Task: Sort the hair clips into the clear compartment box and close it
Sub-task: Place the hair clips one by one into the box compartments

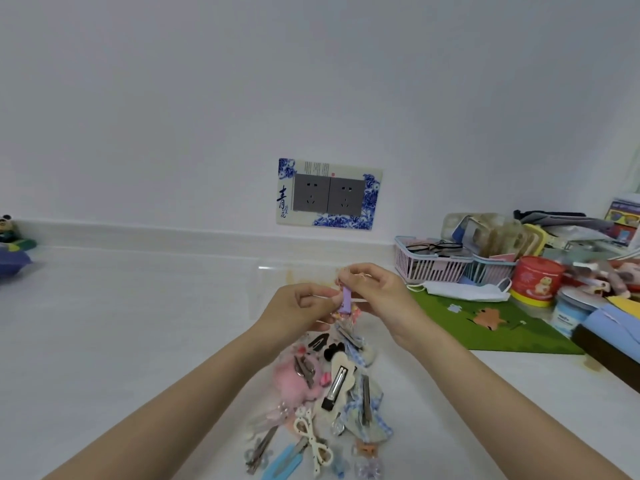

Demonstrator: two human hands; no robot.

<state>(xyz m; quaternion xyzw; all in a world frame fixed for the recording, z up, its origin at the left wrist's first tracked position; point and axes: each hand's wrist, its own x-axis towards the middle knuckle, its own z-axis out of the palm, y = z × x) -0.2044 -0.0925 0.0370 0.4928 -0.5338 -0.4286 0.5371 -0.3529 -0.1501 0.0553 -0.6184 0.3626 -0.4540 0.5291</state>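
A heap of hair clips (322, 393) lies on the white counter (138, 323) between my forearms: pink fluffy ones, a cream bow, blue snap clips, checked fabric bows, metal barrettes. Both hands are raised above the far end of the heap. My left hand (298, 308) and my right hand (377, 289) pinch a small purple clip (345, 299) between them, with a few small colourful clips hanging just below it. The clear compartment box cannot be made out in this view.
On the right stand a pink basket (431, 266) with glasses, a face mask (464, 291), a red tin (535, 280), a green mat (491, 327) and piled boxes. A wall socket (329, 195) is behind. A small toy figure (10, 237) sits far left.
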